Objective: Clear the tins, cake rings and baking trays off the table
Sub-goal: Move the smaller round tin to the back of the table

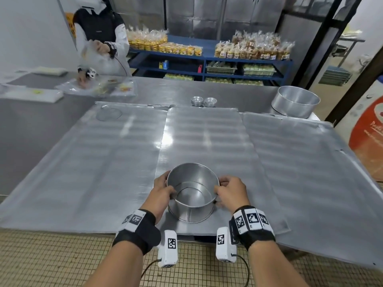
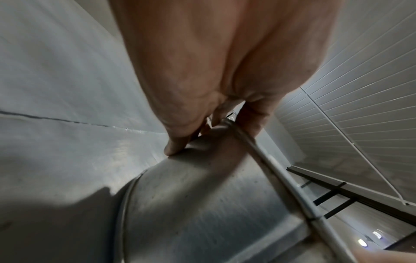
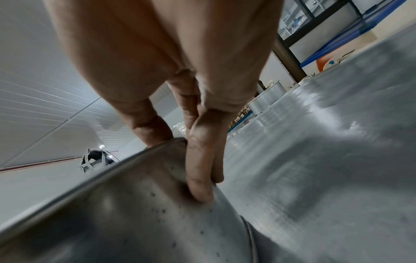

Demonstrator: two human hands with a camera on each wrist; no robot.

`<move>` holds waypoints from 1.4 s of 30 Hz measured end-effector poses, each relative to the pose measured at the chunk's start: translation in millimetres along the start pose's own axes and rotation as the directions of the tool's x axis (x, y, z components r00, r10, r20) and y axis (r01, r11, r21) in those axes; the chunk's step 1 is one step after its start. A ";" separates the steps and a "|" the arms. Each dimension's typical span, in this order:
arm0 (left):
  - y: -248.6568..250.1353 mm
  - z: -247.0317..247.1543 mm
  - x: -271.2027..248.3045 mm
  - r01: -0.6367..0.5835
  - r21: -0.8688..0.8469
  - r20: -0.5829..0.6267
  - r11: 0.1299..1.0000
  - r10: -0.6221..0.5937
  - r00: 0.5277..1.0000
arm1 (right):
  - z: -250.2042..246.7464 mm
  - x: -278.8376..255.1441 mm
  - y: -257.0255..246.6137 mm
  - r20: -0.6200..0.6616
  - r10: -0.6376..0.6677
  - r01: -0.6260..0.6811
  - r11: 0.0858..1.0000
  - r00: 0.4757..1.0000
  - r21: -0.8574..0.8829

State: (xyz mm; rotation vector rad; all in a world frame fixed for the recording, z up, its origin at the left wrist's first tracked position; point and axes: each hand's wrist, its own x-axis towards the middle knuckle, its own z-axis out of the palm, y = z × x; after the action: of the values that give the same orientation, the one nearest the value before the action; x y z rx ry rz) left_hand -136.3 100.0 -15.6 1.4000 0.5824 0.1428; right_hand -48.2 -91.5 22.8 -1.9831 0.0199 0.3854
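Observation:
A tall round metal tin (image 1: 192, 212) stands at the near end of the middle baking tray (image 1: 207, 137), and a smaller rim shows inside it. My left hand (image 1: 168, 186) pinches its left rim, thumb inside and fingers outside. My right hand (image 1: 220, 186) pinches the right rim the same way. The wrist views show the left hand (image 2: 202, 128) on the tin (image 2: 202, 204) and the right hand (image 3: 186, 142) on the tin (image 3: 135, 213). Flat trays lie to the left (image 1: 93, 162) and right (image 1: 300, 166). A wide round tin (image 1: 295, 101) and two small tins (image 1: 196, 100) sit farther back.
Another person (image 1: 101, 38) handles plastic bags at the table's far left, where packets (image 1: 99, 88) lie. Behind the table, blue shelves (image 1: 207, 56) carry packed biscuits. An orange sack (image 1: 371, 137) stands off the right edge. Tiled floor (image 1: 62, 262) lies below the table's near edge.

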 end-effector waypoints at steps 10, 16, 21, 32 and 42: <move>11.0 -2.7 7.5 0.017 0.218 -0.059 0.976 -0.004 0.998 | 3.6 4.4 -10.0 0.035 -0.030 0.038 0.959 0.999 -0.281; 42.8 -5.4 28.1 0.085 0.566 -0.102 0.820 -0.033 0.994 | 13.1 28.0 -33.1 0.197 -0.011 0.121 0.825 0.980 -0.553; 75.0 -8.7 54.6 0.118 0.806 -0.035 0.580 -0.153 0.988 | 28.6 43.2 -73.5 0.296 -0.046 0.229 0.750 0.954 -0.621; 144.2 -71.0 118.0 0.115 0.936 -0.095 0.333 -0.076 0.993 | 128.0 89.2 -165.0 0.520 -0.087 0.433 0.677 0.850 -0.595; 159.5 -222.0 231.6 0.201 0.951 -0.201 0.234 -0.026 0.979 | 288.4 166.7 -221.8 0.506 -0.102 0.413 0.721 0.857 -0.556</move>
State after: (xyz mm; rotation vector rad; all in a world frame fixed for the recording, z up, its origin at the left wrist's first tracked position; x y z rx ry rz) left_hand -3.5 425.3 54.4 2.6172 0.9813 -0.3389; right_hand 76.1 287.0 61.8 -2.4821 -0.7962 0.7205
